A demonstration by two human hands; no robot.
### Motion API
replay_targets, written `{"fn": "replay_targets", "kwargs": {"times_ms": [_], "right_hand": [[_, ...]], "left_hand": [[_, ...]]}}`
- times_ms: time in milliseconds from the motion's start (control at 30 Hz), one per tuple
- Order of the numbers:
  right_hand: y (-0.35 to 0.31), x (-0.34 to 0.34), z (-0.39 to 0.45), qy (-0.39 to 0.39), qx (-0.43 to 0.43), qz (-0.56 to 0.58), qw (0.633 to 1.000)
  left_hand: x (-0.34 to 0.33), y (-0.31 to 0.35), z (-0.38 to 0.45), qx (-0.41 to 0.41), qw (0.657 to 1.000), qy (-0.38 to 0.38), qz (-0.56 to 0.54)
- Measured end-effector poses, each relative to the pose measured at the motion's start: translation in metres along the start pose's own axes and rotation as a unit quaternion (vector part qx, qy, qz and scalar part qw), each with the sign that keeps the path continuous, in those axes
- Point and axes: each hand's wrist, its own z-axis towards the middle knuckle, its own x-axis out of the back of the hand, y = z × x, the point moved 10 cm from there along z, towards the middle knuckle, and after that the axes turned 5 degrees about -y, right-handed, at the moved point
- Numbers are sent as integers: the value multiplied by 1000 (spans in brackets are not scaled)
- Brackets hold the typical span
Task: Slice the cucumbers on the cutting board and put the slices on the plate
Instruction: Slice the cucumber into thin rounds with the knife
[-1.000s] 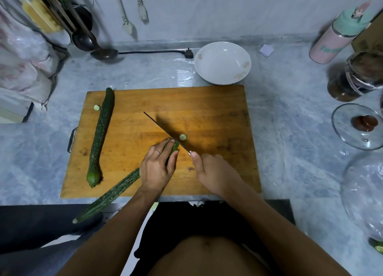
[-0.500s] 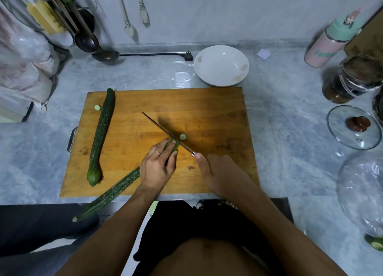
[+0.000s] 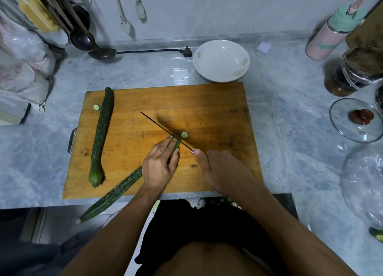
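At the near edge of the cutting board (image 3: 207, 101), the left hand (image 3: 159, 166) lies over the cucumber (image 3: 116, 191) being cut, fingers curled down on its far end to pin it; its long tail sticks out past the board's near edge and over the edge of the surface (image 3: 290, 130), unsupported. The right hand (image 3: 223, 172) is wrapped round the knife (image 3: 165, 130) handle, thumb set at the bolster, so that grip holds the knife; the thin blade runs diagonally toward the board's middle and crosses the cucumber's tip just beyond the left fingertips. One slice (image 3: 184, 134) lies just beside the blade on its far side.

The cucumber looks firm, light and bumpy-skinned, yet its round body would likely roll, and the cut face will be wet and slick. Holding it close behind the blade with fingertips tucked seems the safest place; the overhanging tail may tip it if that pressure eases.

Along the board's left edge lies a second cucumber (image 3: 101, 134), whole apart from a trimmed end, with a small end piece (image 3: 96, 107) beside its far tip. Just past the board's far edge the white plate (image 3: 221, 60) stands, holding no slices yet.
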Motion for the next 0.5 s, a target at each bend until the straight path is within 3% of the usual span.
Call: {"fn": "replay_targets", "kwargs": {"times_ms": [500], "right_hand": [[5, -22, 36, -2, -32, 48, 998]], "left_hand": [[0, 0, 2, 0, 1000, 4, 5]]}}
